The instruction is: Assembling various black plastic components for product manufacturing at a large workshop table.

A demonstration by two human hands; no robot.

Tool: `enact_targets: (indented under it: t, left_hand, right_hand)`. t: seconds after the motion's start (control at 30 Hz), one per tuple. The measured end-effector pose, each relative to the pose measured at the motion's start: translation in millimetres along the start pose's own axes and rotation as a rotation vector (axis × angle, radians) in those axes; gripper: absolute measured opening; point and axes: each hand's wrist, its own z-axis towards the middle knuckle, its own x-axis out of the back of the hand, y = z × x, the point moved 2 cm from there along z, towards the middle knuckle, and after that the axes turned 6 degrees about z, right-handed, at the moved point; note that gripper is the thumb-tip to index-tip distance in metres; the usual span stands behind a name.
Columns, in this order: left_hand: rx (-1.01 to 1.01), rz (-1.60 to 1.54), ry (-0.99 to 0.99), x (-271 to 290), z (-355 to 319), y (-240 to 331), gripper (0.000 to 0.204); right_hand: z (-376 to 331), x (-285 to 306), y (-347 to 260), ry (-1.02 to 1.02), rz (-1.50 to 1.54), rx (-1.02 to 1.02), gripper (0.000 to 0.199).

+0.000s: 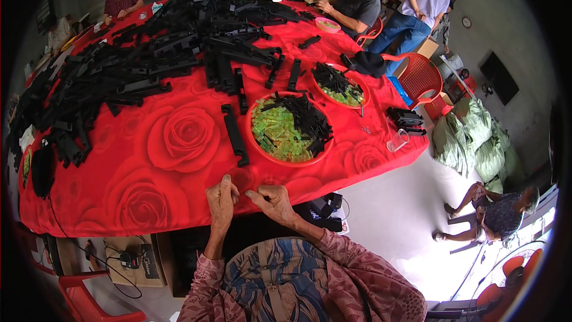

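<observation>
Both hands work at the near edge of the surface (149, 161), close to the body; the left hand (220, 200) is curled, fingers together, and the right hand (271, 200) pinches something small and dark, too tiny to name; the tray (257, 143) of green and black pieces sits just beyond, within reach; a black strip (234, 134) lies beside it.

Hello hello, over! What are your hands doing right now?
Left hand and right hand at table edge, pinching something too small to tell. Nearest: black strip, red basin of green and black pieces.
</observation>
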Motion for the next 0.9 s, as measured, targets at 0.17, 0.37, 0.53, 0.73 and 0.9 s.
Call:
enact_targets:
  t: [0.17,0.37,0.53,0.73,0.9]
  left_hand:
    - [-0.012,-0.001,0.007,-0.4,0.3,-1.8,0.057]
    - [-0.006,0.0,0.016,1.7,0.2,0.6,0.054]
    - [0.028,-0.022,0.015,0.0,-0.1,1.1,0.054]
    - [0.042,-0.037,0.008,-0.6,-0.4,0.1,0.053]
    - [0.036,-0.054,-0.005,-0.2,-0.3,-3.4,0.052]
  right_hand:
    - [1.4,1.4,0.4,-0.009,0.01,-0.028,0.036]
    - [1.2,1.5,-0.3,-0.024,0.018,-0.126,0.016]
    - [0.6,2.3,1.9,-0.034,0.045,-0.122,0.031]
    - [0.9,4.1,0.5,-0.079,0.07,-0.146,0.035]
    - [-0.1,2.9,2.8,-0.093,0.123,-0.189,0.038]
